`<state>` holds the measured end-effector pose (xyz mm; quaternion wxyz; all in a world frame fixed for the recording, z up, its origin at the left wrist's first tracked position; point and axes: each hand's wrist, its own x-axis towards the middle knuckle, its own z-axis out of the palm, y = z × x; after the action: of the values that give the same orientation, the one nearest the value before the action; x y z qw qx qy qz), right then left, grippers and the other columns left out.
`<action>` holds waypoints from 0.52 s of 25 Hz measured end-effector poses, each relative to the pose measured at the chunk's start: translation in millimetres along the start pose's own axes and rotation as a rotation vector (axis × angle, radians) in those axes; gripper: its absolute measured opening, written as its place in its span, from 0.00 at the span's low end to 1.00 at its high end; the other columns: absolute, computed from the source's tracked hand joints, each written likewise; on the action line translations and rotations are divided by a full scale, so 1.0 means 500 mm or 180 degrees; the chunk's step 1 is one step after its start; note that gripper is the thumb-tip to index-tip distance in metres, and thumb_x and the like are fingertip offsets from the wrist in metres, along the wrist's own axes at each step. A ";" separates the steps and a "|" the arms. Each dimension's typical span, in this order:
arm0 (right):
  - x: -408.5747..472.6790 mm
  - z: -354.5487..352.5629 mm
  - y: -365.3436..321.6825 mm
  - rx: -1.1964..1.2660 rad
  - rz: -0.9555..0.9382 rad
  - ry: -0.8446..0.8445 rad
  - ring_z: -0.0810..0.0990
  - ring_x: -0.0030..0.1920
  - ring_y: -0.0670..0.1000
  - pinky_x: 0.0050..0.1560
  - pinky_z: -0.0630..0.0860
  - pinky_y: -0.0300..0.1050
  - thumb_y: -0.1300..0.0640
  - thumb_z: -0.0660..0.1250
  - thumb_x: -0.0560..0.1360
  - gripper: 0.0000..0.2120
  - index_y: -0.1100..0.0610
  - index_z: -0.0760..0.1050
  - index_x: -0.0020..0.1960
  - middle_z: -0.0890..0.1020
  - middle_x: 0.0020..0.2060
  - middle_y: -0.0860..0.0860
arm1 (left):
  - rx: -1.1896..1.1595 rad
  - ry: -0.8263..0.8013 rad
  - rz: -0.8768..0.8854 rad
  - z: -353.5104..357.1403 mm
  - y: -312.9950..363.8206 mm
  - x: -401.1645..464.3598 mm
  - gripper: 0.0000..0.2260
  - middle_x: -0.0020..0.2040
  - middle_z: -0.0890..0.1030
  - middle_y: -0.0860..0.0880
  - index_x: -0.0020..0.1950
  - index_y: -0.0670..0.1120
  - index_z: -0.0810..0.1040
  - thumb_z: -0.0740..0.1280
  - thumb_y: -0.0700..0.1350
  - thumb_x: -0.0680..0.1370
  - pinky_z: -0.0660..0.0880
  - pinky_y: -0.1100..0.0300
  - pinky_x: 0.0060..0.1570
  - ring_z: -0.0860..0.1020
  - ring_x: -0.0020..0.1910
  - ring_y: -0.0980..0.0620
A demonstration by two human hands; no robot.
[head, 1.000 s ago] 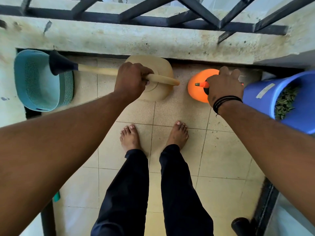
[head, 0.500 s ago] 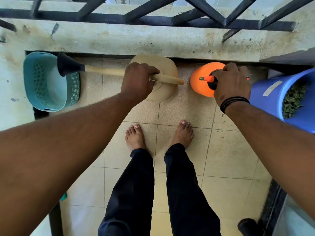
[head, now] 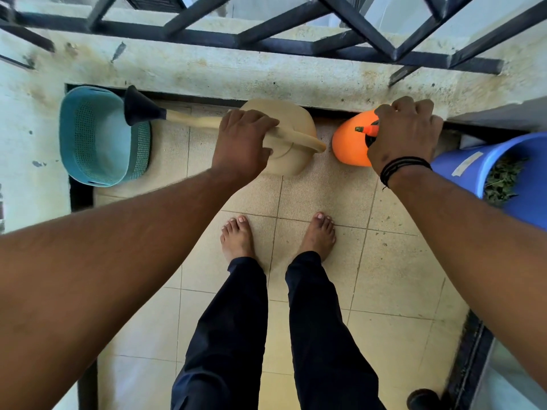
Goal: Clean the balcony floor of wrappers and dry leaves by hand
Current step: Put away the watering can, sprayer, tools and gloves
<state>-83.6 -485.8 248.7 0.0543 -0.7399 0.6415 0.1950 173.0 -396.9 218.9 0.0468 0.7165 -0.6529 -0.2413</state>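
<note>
My left hand grips the handle of a beige watering can, whose long spout ends in a black rose pointing left over a teal basket. My right hand grips the top of an orange spray bottle with an orange nozzle. Both stand on the tiled balcony floor against the far wall. A blue bucket at the right holds dry green leaves. No loose wrappers or leaves show on the tiles.
A teal perforated basket lies at the far left. A concrete ledge with a dark metal railing runs along the far side. My bare feet stand mid-floor. A dark door track borders the right.
The view has shifted slightly; both hands keep their grips on the watering can and the spray bottle, which sit a little further right in frame.
</note>
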 end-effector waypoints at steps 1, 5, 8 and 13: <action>-0.014 -0.016 -0.006 0.0034 -0.0027 0.0035 0.69 0.63 0.66 0.58 0.69 0.59 0.63 0.70 0.70 0.21 0.58 0.77 0.63 0.75 0.61 0.60 | 0.0011 0.0005 0.0002 -0.009 -0.002 -0.014 0.26 0.65 0.79 0.49 0.69 0.50 0.78 0.77 0.46 0.71 0.63 0.47 0.70 0.73 0.65 0.42; -0.121 -0.151 -0.033 0.0702 -0.0234 -0.0171 0.72 0.62 0.64 0.56 0.73 0.57 0.61 0.67 0.74 0.18 0.57 0.77 0.64 0.79 0.58 0.59 | -0.0112 -0.0029 -0.0035 -0.117 0.019 -0.112 0.25 0.65 0.80 0.48 0.69 0.50 0.78 0.76 0.46 0.72 0.66 0.46 0.68 0.75 0.65 0.43; -0.217 -0.323 -0.060 0.1187 -0.0531 -0.0505 0.78 0.55 0.62 0.49 0.76 0.52 0.60 0.67 0.74 0.12 0.54 0.81 0.57 0.82 0.50 0.57 | -0.0381 -0.0159 -0.0242 -0.287 0.070 -0.216 0.22 0.64 0.81 0.47 0.67 0.50 0.79 0.75 0.47 0.74 0.69 0.46 0.65 0.77 0.64 0.42; -0.392 -0.631 -0.091 0.1278 -0.1173 -0.0504 0.81 0.48 0.59 0.46 0.79 0.50 0.58 0.69 0.73 0.08 0.56 0.81 0.51 0.84 0.45 0.56 | -0.0801 -0.0127 -0.0271 -0.568 0.142 -0.433 0.18 0.58 0.84 0.49 0.66 0.49 0.80 0.73 0.51 0.77 0.74 0.48 0.60 0.79 0.58 0.45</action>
<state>9.8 -400.4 600.6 0.2843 -0.8010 0.5157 0.1080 217.1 -270.1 557.3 0.1131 0.7270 -0.5873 -0.3373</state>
